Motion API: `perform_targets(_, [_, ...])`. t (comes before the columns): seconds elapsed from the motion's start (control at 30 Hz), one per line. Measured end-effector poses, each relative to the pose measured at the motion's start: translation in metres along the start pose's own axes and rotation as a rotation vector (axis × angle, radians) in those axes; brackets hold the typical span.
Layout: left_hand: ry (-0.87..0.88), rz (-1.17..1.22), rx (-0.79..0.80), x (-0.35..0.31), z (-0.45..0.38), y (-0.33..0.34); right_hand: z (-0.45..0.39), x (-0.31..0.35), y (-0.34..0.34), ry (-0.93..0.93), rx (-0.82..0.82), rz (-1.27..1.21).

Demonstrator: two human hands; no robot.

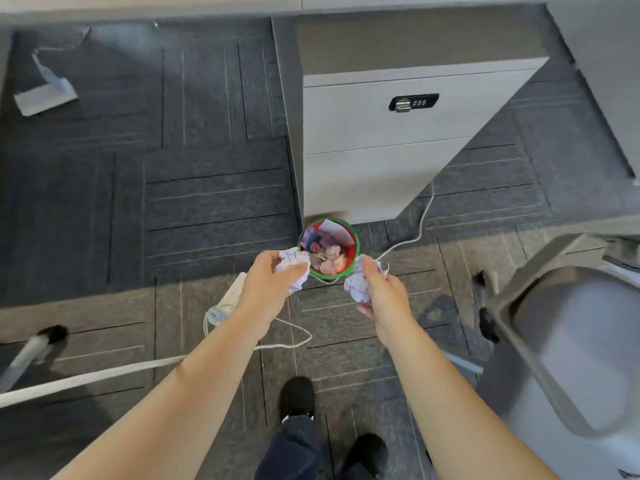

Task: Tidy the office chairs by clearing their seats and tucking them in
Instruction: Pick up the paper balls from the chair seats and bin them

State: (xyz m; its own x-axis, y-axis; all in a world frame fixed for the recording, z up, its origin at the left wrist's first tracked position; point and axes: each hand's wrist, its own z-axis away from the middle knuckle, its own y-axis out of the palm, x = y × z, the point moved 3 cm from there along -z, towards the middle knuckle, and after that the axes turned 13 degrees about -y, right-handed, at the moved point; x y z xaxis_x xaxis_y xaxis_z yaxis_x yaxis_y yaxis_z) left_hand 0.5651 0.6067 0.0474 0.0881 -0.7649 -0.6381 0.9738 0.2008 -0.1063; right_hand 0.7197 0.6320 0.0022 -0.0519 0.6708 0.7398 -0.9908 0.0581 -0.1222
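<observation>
- Over dark carpet, straight ahead at 12 o'clock from the feet: small green-rimmed wastebasket [328,249], already piled with crumpled paper, standing just in front of a white drawer pedestal [391,140].
- At 11 o'clock of the bin: left hand [268,282], fingers clenched around a crumpled paper ball [294,268], held near the rim, likely so the wad drops inside rather than onto the floor.
- At 5 o'clock of the bin: right hand [382,299], fingers likewise closed on a second paper wad [358,287], held level with the other hand, probably for dropping both together.
- At 3 o'clock, well apart from the bin: grey office chair [571,341], seat apparently bare, not yet tucked in.
- Count: two hands, two wads held, one bin, one chair in full view; part of another chair base at 9 o'clock.
- At 10 o'clock, far off: one loose paper sheet [48,93] on the carpet.
- Near the left wrist: one power strip [233,292], white cords trailing.
</observation>
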Motion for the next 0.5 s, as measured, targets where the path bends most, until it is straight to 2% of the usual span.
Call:
perform_targets(0.17, [-0.016,0.043,-0.025,-0.007,-0.01,-0.003,-0.017,0.022,0.011,-0.007,-0.055,-0.039])
perform_targets(0.37, [-0.072,0.026,-0.045,-0.002,-0.028,0.005,-0.012,0.0,-0.01,-0.013,-0.087,0.016])
perform_targets(0.5, [-0.17,0.001,-0.044,0.002,-0.043,0.021,-0.016,-0.007,-0.021,-0.015,-0.088,0.002])
